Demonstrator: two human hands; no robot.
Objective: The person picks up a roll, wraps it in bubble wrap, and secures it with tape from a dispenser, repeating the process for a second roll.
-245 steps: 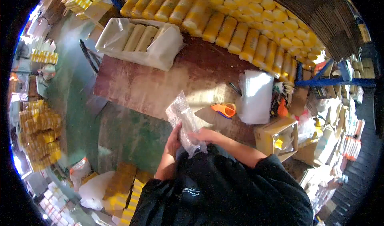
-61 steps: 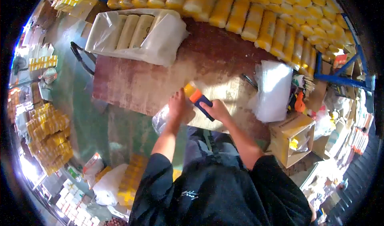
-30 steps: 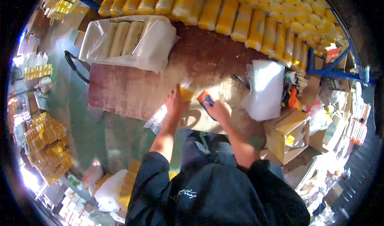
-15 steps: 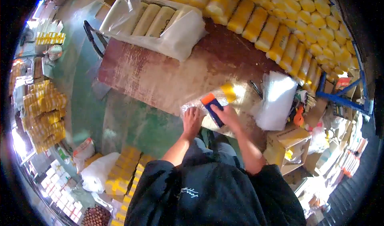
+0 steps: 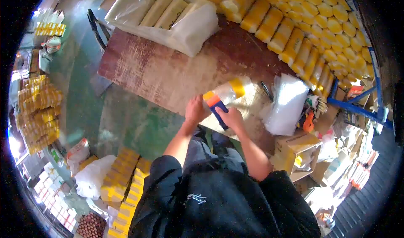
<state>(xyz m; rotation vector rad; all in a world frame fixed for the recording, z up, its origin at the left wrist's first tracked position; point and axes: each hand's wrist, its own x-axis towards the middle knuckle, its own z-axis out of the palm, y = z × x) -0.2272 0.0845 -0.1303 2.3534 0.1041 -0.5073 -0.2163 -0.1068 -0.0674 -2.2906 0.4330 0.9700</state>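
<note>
Clear package: a bubble-wrapped package lies on the near part of the desk, slanting up to the right, with a yellow band of tape around its far end.
Tape dispenser: the dark blue and orange tape dispenser is just in front of the package, its orange end tilted up and to the left, with yellow tape at its tip.
Right hand: the right hand has its fingers closed around the dispenser's dark body.
Left hand: the left hand is at the package's near end; its fingers look bent, but I cannot tell from this angle whether they grip the wrap.
Right side of the desk: a stack of clear plastic sheets lies beside a dark pen.
Far left of the desk: a white tray lined with plastic holds beige rolls.
Back edge: yellow-and-white packs stand in a row.
Lower right: an open carton sits near the desk's corner.
</note>
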